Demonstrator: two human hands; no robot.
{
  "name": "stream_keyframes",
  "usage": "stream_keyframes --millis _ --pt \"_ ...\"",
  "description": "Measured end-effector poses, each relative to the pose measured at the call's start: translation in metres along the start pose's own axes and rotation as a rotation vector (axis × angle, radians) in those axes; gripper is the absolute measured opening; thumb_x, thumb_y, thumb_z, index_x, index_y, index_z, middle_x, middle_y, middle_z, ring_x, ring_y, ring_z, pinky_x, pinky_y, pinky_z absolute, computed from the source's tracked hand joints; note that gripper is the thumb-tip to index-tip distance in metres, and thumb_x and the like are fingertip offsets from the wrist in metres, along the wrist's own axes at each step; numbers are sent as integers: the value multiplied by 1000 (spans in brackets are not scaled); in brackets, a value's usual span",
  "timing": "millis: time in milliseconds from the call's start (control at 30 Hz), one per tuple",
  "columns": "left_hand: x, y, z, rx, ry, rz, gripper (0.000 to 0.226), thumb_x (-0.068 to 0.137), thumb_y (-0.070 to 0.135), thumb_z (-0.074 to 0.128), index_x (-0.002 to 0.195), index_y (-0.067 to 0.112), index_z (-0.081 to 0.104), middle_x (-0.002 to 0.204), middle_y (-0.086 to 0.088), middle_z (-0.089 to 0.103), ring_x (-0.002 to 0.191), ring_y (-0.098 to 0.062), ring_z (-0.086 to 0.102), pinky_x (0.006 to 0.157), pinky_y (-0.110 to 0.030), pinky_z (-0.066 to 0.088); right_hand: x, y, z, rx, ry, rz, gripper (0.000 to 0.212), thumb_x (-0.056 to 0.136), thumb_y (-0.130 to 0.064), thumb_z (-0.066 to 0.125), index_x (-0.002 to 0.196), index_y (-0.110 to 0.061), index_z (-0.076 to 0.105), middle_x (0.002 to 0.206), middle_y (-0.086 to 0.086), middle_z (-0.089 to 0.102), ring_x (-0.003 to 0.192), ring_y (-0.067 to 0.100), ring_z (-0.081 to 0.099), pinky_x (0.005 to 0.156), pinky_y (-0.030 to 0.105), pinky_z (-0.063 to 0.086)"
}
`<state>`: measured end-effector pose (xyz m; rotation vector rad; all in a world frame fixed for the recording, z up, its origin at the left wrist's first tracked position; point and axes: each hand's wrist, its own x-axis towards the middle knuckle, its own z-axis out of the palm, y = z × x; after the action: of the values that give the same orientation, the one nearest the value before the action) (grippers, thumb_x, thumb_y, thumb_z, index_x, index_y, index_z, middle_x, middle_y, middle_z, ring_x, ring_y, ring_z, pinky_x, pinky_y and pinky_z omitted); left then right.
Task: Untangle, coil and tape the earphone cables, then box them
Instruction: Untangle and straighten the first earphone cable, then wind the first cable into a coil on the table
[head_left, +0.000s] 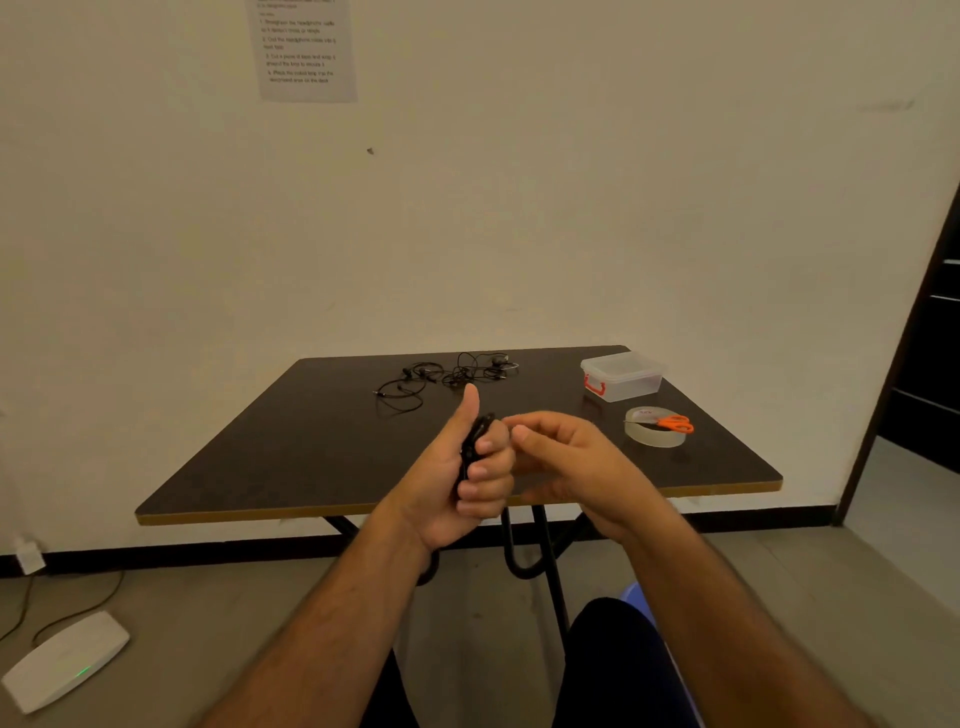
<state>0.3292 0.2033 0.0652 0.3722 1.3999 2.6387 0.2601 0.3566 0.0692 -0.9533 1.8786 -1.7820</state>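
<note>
My left hand (467, 467) grips a black coiled earphone cable (475, 435) in its curled fingers, thumb pointing up, above the near half of the dark table (291, 457). My right hand (566, 457) hovers just right of it, fingers bent and fingertips close to the coil's top; whether it pinches the cable is not visible. A pile of tangled black earphone cables (447, 376) lies at the table's far side. A clear plastic box (622, 375) with a red latch stands at the far right. In front of it a roll of clear tape (652, 434) has orange-handled scissors (675, 423) lying on top.
The table stands against a pale wall with a printed sheet (306, 49) taped high up. A white device (65, 660) with a green light and cords lies on the floor at left. A dark doorway (930, 364) is at the right. My legs are under the table's near edge.
</note>
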Motion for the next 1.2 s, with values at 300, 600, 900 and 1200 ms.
stream_keyframes --millis 300,600,900,1200 --pt "2 3 -3 93 193 -91 54 84 60 44 51 18 43 41 4 37 27 -3 30 28 -12 18 7 13 7 55 -31 -29 16 97 -18 57 100 -8 70 83 9 69 72 17 66 64 31 56" --pt "27 -8 -23 241 475 -81 54 95 53 50 54 19 40 47 5 37 34 -5 30 31 -15 23 29 36 16 -95 227 -25 15 97 -17 59 95 -5 68 87 14 73 80 29 71 72 46 62" --pt "92 -21 -64 386 819 8 47 96 47 57 61 17 49 50 3 45 39 -8 37 37 -19 29 79 67 4 -296 374 79 18 99 -21 55 95 -6 64 90 14 70 81 26 70 59 35 61" --pt "160 -30 -116 516 830 -163 50 97 56 47 76 12 60 61 1 51 54 -11 46 53 -24 40 133 98 -37 -266 354 295 17 99 -21 56 97 -9 66 98 14 71 90 24 70 71 39 62"
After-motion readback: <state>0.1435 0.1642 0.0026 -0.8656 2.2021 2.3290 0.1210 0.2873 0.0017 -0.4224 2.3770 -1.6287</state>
